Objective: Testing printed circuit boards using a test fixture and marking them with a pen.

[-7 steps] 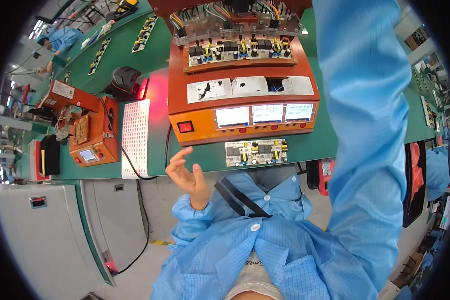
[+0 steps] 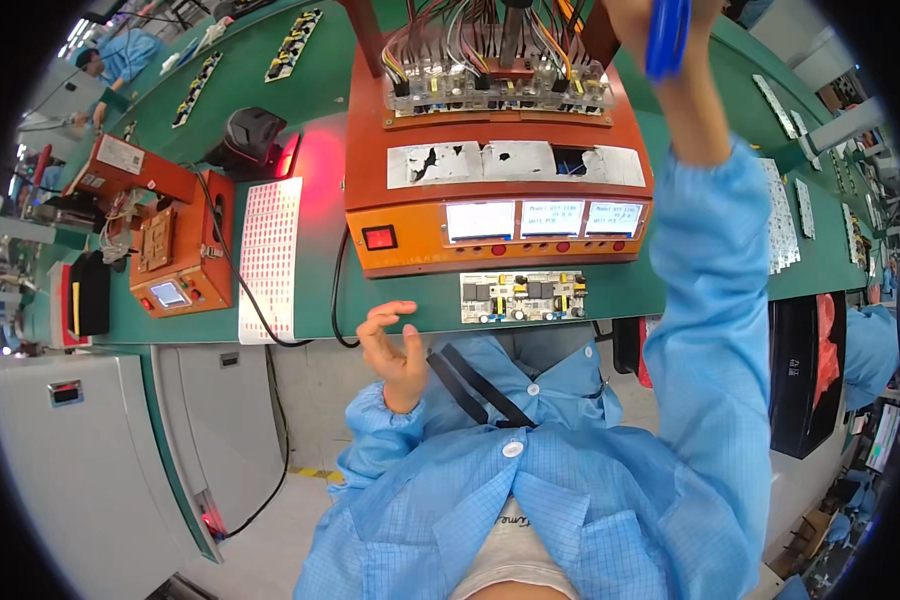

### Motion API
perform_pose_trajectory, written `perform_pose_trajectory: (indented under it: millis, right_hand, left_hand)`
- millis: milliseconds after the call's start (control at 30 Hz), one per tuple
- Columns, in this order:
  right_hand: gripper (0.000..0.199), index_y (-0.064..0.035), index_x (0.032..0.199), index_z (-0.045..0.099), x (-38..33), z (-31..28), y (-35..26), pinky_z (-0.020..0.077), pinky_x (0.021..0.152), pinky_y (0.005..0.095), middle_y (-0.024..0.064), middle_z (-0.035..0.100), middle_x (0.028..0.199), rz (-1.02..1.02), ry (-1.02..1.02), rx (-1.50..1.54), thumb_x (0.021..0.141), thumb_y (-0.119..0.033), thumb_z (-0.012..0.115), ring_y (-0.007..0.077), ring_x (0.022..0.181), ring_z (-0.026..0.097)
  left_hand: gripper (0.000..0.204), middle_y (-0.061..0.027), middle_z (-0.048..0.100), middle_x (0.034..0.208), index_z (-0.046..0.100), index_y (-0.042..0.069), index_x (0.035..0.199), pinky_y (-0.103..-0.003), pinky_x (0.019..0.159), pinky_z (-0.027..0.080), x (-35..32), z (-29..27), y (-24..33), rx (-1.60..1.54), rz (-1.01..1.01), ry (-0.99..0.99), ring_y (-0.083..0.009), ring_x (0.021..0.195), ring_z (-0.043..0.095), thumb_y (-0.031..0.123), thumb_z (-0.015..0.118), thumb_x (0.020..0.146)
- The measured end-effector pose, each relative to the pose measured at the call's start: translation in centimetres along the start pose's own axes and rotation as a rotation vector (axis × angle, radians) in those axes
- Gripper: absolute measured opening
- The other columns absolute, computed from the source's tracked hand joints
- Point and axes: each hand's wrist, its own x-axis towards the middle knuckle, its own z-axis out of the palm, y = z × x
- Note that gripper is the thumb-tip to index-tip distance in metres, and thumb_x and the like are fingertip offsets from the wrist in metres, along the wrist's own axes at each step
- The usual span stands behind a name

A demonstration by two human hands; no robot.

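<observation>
My right hand (image 2: pixel 629 22), cut off by the upper edge, is wrapped round a blue lever handle (image 2: pixel 667 42) beside the orange test fixture (image 2: pixel 390 258). The fixture's clear plate (image 2: pixel 490 90) with probes and bundled wires is down over circuit boards that it mostly hides. In front of the fixture, a loose circuit board (image 2: pixel 523 297) with black, yellow and white parts lies flat near the table's front edge. My left hand (image 2: pixel 394 358) hovers just left of that board, palm up, fingers loosely bent and apart, with nothing in it.
Left of the fixture are a black scanner (image 2: pixel 250 145) casting red light, a sheet of red-marked labels (image 2: pixel 270 255) and a smaller orange device (image 2: pixel 185 262). A black cable (image 2: pixel 240 265) crosses the label sheet. More circuit boards (image 2: pixel 293 45) lie at the far left and right.
The clear plate with its probes has come down onto the boards in the fixture. My right arm has dropped, bringing the hand and blue handle into view. My left hand stays nearly in place.
</observation>
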Motion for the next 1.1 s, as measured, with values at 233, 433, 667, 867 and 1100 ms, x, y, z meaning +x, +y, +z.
perform_pose_trajectory:
  millis: [233, 433, 667, 867, 1100]
  right_hand:
    - [0.046, -0.0014, 0.091, 0.062, -12.0, -0.2, -10.4, 0.0444, 0.065, 0.0281, 0.0076, 0.064, 0.085, 0.319, 0.097, 0.000, 0.081, -0.046, 0.069, 0.0211, 0.072, 0.058]
    - [0.018, -0.0027, 0.084, 0.051, -15.1, 5.7, -17.8, 0.0436, 0.055, 0.0319, 0.0112, 0.057, 0.067, 1.302, -0.711, 0.637, 0.082, -0.019, 0.059, 0.0247, 0.060, 0.057]
    - [0.020, -0.0019, 0.073, 0.043, -17.4, 6.2, -17.6, 0.0399, 0.051, 0.0358, 0.0132, 0.052, 0.058, 1.200, -0.813, 0.609, 0.074, -0.014, 0.059, 0.0290, 0.053, 0.054]
    - [0.018, -0.0010, 0.071, 0.043, -17.6, 6.4, -18.0, 0.0372, 0.050, 0.0388, 0.0146, 0.048, 0.055, 1.005, -0.807, 0.546, 0.072, -0.013, 0.057, 0.0334, 0.053, 0.051]
    - [0.020, -0.0002, 0.064, 0.043, -16.4, 0.6, -18.8, 0.0361, 0.050, 0.0340, 0.0114, 0.044, 0.056, 1.305, -0.531, 0.522, 0.069, -0.014, 0.057, 0.0221, 0.050, 0.047]
  left_hand:
    - [0.019, -0.0119, 0.065, 0.085, 0.051, 0.003, 0.089, -0.041, 0.078, 0.047, 0.0, 0.8, -1.2, 0.232, 0.248, -0.210, -0.0282, 0.084, 0.063, -0.005, 0.058, 0.074]
    - [0.021, -0.0098, 0.070, 0.091, 0.054, 0.005, 0.087, -0.040, 0.082, 0.045, -1.4, 1.4, -1.7, 0.314, 0.374, -0.272, -0.0264, 0.090, 0.065, -0.003, 0.060, 0.069]
    - [0.022, -0.0076, 0.071, 0.100, 0.052, 0.007, 0.088, -0.039, 0.089, 0.041, -2.7, 1.1, -2.6, 0.389, 0.384, -0.272, -0.0222, 0.101, 0.065, -0.003, 0.059, 0.070]
    - [0.021, -0.0070, 0.071, 0.100, 0.052, 0.007, 0.087, -0.039, 0.089, 0.041, -2.7, 1.1, -2.1, 0.394, 0.365, -0.277, -0.0222, 0.101, 0.064, -0.003, 0.059, 0.071]
    - [0.035, -0.0108, 0.064, 0.114, 0.056, 0.004, 0.102, -0.039, 0.091, 0.039, -1.6, 0.9, 0.1, 0.440, 0.253, -0.354, -0.0268, 0.111, 0.059, -0.001, 0.065, 0.069]
